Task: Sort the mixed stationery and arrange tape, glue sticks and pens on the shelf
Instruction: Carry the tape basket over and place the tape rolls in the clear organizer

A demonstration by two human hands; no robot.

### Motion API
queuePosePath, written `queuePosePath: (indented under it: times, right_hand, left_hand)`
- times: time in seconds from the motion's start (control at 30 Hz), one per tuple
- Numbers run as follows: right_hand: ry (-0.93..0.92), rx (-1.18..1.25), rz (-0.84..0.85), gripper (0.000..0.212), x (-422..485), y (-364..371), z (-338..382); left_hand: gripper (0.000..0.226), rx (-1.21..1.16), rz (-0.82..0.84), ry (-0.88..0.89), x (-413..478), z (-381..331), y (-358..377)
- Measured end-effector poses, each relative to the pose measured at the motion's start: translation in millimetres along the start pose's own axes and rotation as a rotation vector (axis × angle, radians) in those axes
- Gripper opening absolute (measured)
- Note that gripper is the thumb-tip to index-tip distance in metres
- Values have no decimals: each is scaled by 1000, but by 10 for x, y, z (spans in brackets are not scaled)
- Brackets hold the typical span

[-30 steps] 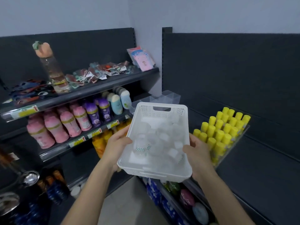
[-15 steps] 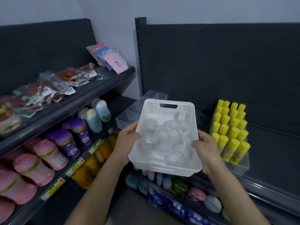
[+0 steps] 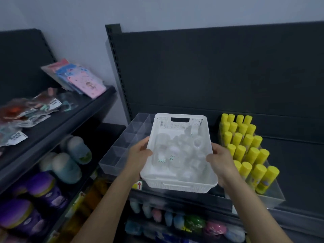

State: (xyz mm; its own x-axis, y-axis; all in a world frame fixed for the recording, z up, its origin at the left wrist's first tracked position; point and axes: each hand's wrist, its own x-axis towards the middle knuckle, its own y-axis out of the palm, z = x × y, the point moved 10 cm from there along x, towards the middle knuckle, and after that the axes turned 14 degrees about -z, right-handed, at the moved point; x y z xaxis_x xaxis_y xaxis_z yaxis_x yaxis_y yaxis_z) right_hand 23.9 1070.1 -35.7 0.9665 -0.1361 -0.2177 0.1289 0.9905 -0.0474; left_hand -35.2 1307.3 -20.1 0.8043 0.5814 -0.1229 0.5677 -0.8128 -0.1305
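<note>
White perforated basket [image 3: 178, 183] between the fingers, clear tape rolls [image 3: 182, 151] inside, a couple showing green dotted print. Right of the right-hand fingers, bright yellow glue sticks [image 3: 245, 151]. Left of the left-hand fingers, a clear divider tray [image 3: 121, 155]; dark grey shelf [image 3: 298, 165] beyond; purple bottles [image 3: 43, 188] far left.

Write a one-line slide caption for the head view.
Both hands, left and right, hold a white basket of tape rolls between a clear divider tray and yellow glue sticks.

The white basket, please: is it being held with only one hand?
No, the left hand grips one side of the white basket and the right hand grips the other.
</note>
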Motion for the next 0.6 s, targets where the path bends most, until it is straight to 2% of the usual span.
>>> queuePosePath:
  times: [0.13,0.4,0.6]
  right_hand:
    - [-21,-21,-34,52,167,70,21]
    - [13,-198,-124,41,452,45,-78]
    - [43,-261,-215,39,617,2,-155]
  left_hand:
    - [65,-9,28,20,250,29,107]
    - [51,277,148,160,622,118,369]
    - [50,357,262,181,830,203,565]
